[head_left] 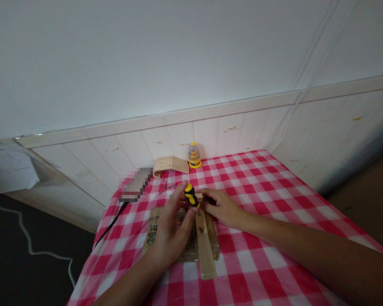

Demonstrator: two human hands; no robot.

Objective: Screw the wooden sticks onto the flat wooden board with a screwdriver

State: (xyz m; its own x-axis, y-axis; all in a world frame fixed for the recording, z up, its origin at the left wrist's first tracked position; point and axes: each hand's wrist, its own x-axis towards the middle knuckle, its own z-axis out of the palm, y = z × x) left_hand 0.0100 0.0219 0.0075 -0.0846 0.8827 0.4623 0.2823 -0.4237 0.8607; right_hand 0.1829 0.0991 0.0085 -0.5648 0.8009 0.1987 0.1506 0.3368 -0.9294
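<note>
"What's the left hand [170,225] doing?"

"Pinching the screwdriver [191,195], tilted down to the wooden strip [207,259] just right of that hand."

"And the strip's long axis?"

"Runs away from the person. The right hand [223,207] curls by its far end, just as near; whether it grips, I can't tell."

screwdriver handle [191,196]: yellow, black | wooden bar [205,253]: pale tan | tablecloth [252,204]: red-and-white checks | small container [194,155]: yellow top, yellow base | wall [178,63]: white
</note>
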